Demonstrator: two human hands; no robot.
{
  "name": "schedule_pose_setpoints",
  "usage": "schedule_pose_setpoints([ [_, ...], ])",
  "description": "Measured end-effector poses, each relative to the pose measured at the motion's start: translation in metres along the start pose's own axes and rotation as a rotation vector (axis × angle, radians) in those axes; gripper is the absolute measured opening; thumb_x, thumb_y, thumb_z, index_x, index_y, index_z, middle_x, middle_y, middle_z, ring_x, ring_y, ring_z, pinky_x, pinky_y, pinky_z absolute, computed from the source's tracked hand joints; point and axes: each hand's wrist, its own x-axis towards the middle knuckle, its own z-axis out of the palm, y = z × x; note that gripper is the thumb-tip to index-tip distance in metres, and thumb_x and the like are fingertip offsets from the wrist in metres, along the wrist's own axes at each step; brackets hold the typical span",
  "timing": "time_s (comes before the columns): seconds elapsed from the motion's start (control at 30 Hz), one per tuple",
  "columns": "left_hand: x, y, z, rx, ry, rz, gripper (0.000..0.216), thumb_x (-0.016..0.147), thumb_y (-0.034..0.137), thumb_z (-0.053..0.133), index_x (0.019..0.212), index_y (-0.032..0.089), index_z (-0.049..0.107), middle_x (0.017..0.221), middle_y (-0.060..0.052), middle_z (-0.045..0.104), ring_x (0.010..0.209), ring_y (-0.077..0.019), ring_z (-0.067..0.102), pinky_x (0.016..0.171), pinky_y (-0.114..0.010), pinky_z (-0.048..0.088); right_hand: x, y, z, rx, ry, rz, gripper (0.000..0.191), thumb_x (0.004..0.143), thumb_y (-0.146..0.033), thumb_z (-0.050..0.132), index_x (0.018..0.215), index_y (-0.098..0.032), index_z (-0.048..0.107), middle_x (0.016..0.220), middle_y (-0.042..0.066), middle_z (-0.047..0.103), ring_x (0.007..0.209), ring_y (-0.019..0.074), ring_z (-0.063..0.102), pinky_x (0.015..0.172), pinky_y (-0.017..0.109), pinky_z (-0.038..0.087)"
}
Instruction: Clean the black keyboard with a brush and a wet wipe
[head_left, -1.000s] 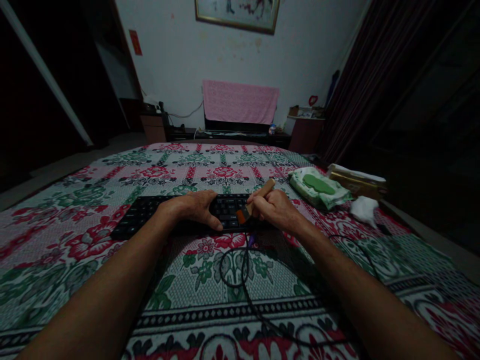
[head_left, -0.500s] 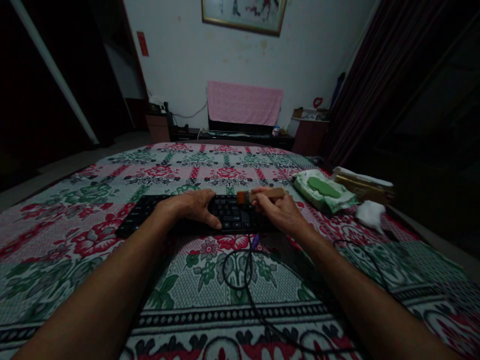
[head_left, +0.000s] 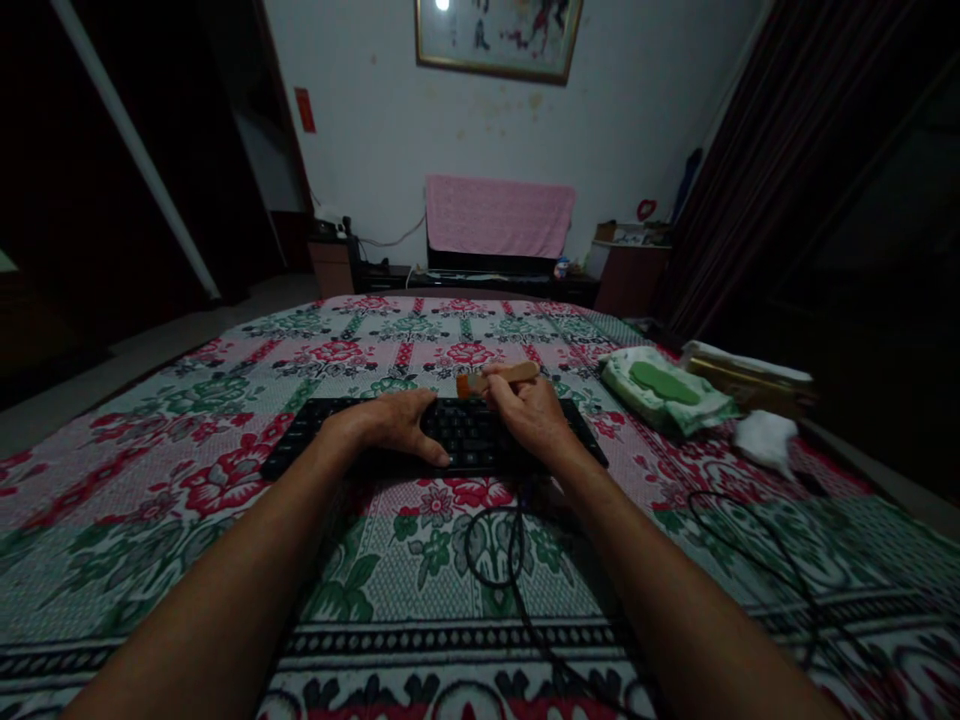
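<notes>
brush (head_left: 501, 377) — wooden handle, judged light and stiff; gripped mid-handle in closed right hand (head_left: 529, 415), bristles held over far edge of black keyboard (head_left: 469, 440). left hand (head_left: 394, 425) spread flat on keys — rested on bed (head_left: 225, 470).

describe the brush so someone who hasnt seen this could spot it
Start at the floral bedspread and find the black keyboard lying across it. At the keyboard's far edge the right hand grips a small brush. It is the only pale wooden stick there, with an orange band near its tip.
</notes>
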Motion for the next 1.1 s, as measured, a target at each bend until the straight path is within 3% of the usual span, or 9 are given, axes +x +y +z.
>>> schedule_pose_setpoints([
  [0.27, -0.004, 0.005, -0.002, -0.014, 0.018, -0.002, 0.078, 0.054, 0.064, 0.068, 0.117, 0.022, 0.051, 0.114, -0.007, 0.062, 0.101, -0.0261, 0.058, 0.082, -0.031, 0.045, -0.01, 0.017, 0.013, 0.162, -0.133, -0.027, 0.024, 0.082, -0.027, 0.051, 0.098, -0.017, 0.067, 0.096, 0.005, 0.071, 0.085, 0.015, 0.065, 0.08, 0.028, 0.049],
  [0.53, -0.001, 0.001, 0.0, -0.019, 0.021, 0.02, 0.074, 0.053, 0.065, 0.068, 0.112, 0.022, 0.053, 0.108, -0.006, 0.063, 0.096, -0.0254, 0.059, 0.082, -0.032, 0.045, -0.007, 0.022, 0.014, 0.146, -0.191, -0.073, 0.021, 0.083, -0.026, 0.052, 0.093, -0.019, 0.069, 0.097, 0.004, 0.071, 0.088, 0.0145, 0.065, 0.082, 0.028, 0.048],
  [0.87, 0.002, -0.002, 0.002, 0.021, 0.016, 0.002, 0.085, 0.05, 0.073, 0.064, 0.117, 0.022, 0.051, 0.116, -0.008, 0.062, 0.102, -0.027, 0.058, 0.086, -0.034, 0.045, 0.006, 0.026, -0.017, -0.147, -0.106, 0.028, 0.027, 0.082, -0.03, 0.052, 0.094, -0.017, 0.072, 0.082, 0.003, 0.073, 0.079, 0.0171, 0.067, 0.073, 0.024, 0.048],
  [1.1, 0.002, -0.003, 0.002, 0.037, 0.002, -0.041, 0.089, 0.049, 0.075, 0.063, 0.121, 0.023, 0.051, 0.123, -0.008, 0.059, 0.113, -0.0294, 0.054, 0.089, -0.035, 0.045, 0.007, 0.022, -0.018, -0.186, 0.002, 0.053, 0.027, 0.082, -0.027, 0.05, 0.091, -0.015, 0.072, 0.086, 0.005, 0.073, 0.082, 0.0174, 0.067, 0.071, 0.022, 0.046],
])
